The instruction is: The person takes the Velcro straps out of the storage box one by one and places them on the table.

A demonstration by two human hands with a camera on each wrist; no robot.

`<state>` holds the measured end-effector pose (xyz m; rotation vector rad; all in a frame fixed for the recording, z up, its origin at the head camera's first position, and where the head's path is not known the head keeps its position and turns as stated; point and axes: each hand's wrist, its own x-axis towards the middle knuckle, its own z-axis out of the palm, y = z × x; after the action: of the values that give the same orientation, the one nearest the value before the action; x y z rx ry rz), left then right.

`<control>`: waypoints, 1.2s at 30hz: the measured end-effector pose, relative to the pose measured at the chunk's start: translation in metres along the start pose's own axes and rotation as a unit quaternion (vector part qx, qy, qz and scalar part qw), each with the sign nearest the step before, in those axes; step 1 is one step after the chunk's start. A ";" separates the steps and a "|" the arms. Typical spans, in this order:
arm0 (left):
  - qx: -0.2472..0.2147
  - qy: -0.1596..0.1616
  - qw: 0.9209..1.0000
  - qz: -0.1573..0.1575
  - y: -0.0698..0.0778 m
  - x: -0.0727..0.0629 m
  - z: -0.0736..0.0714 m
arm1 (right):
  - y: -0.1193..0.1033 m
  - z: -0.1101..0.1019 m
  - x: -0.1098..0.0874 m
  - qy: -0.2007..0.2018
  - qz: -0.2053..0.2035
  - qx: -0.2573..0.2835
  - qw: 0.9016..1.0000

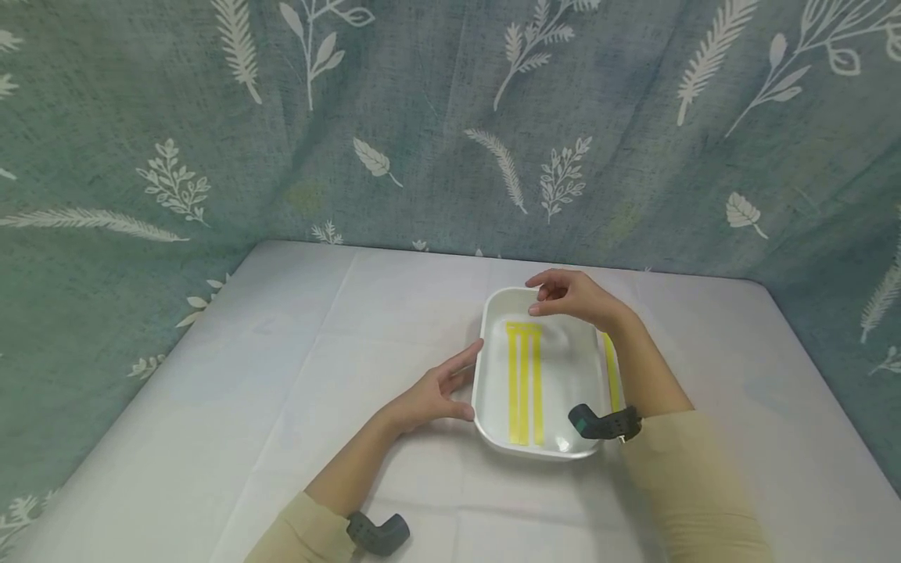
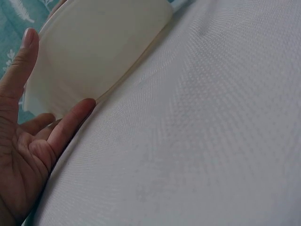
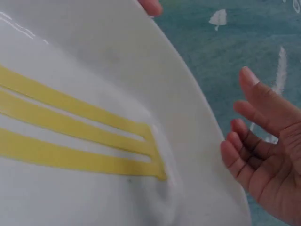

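A white rectangular tray with rounded corners sits on the table. Yellow strips, joined at their far end, lie on its floor; the right wrist view shows their joined end close up. My left hand is at the tray's left side, fingers spread and fairly straight; in the left wrist view, fingertips touch the outer wall. Over the far rim is my right hand, its fingers loosely bent with nothing between them. My right forearm hides part of the tray's right side.
Another yellow strip shows along the tray's right edge, partly behind my right forearm; I cannot tell what bears it. A white cloth covers the table. Behind it hangs a green-blue curtain with white leaves.
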<state>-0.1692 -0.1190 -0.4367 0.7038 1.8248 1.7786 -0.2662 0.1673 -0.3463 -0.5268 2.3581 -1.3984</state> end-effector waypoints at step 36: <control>-0.002 -0.006 1.000 0.000 0.000 -0.001 0.000 | 0.020 0.059 0.028 -0.024 0.004 -0.197 0.980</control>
<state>-0.1689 -0.1195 -0.4364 0.7110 1.8135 1.7746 -0.2654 0.1179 -0.3938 -0.6443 2.6031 -0.9018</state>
